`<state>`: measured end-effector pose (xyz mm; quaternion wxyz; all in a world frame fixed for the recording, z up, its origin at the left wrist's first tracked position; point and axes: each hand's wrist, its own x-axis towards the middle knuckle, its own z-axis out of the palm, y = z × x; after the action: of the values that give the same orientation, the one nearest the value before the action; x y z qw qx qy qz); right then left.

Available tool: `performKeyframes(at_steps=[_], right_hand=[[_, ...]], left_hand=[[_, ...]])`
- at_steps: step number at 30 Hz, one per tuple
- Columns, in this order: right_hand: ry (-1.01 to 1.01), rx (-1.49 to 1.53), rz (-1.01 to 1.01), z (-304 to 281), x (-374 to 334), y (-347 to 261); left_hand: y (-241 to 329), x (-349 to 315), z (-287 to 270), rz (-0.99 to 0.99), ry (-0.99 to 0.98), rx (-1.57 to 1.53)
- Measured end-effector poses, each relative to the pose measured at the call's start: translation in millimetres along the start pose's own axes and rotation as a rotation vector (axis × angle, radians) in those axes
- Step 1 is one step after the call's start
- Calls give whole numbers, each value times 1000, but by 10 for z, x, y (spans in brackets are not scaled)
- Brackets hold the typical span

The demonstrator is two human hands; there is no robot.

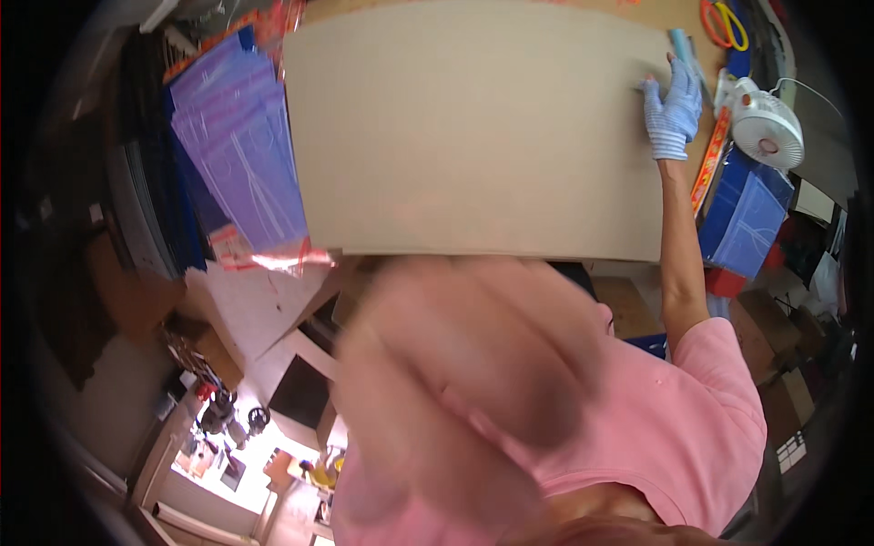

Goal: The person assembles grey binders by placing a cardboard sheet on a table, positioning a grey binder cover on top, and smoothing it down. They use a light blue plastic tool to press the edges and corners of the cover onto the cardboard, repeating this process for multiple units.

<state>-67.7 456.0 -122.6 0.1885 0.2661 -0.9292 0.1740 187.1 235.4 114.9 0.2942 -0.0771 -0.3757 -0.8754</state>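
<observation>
A large plain brown cardboard sheet (473,136) lies flat on the work table. My right hand (674,114), in a light blue-and-white striped glove with bare fingertips, rests on the sheet's right edge with thumb and fingers apart. Just beyond its fingertips is a slim light-blue object (679,42); its kind is unclear. My left hand (464,364), bare, looms very large and close in front of my pink shirt, below the sheet's near edge. It is smeared by motion, so its fingers and anything in them cannot be made out.
Left of the sheet lies a fanned stack of purple-blue plastic-wrapped packets (241,150). A small white fan (767,132) stands at the right, above more blue packets (751,218). Orange and yellow scissor-like handles (728,25) lie at the far right. Cardboard boxes (765,323) stand lower right.
</observation>
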Motion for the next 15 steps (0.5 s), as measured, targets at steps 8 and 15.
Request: performKeyframes(at_steps=[8, 15], right_hand=[[-213, 40, -130, -48, -1202, -1596], [-168, -4, -32, 43, -1276, -1773]], left_hand=[[455, -412, 223, 208, 163, -311], [1044, -626, -799, -500, 299, 1080]])
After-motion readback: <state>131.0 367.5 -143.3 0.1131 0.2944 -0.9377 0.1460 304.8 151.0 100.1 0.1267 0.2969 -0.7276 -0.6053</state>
